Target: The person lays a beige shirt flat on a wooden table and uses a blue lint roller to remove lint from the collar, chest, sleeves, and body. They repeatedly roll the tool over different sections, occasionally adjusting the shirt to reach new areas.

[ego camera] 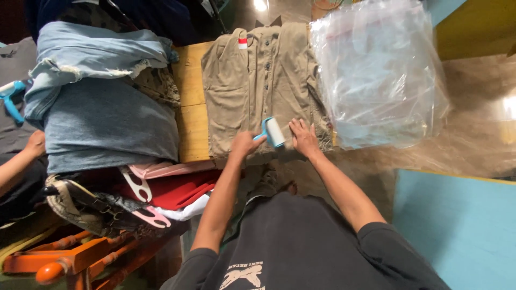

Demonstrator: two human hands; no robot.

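Head view, left to right. Far left edge: another person's hand (pixel 35 145) beside a stack of folded denim (pixel 102 102), with a second blue roller (pixel 11 99) near it. Below the stack lie red cloth and pink hangers (pixel 144 188). A strip of wooden table (pixel 189 102) shows between the denim and the work.

Centre: khaki shirt (pixel 258 80) laid out flat and buttoned on the table, hem toward the person. Left hand (pixel 244 145) is closed around the blue handle of a lint roller (pixel 274 131), whose white drum rests on the shirt's lower front. Right hand (pixel 305 138) lies just beside the drum, palm down, fingers spread and pressing the cloth.

Right: a pile of clear plastic bags (pixel 376 70) overlaps the shirt's edge.

Judgement: the rolling goes best with the spread hand holding the fabric taut close to the drum, using straight, even strokes away from that hand so the cloth doesn't bunch. Go slowly over the button placket, and keep the drum off the bags.
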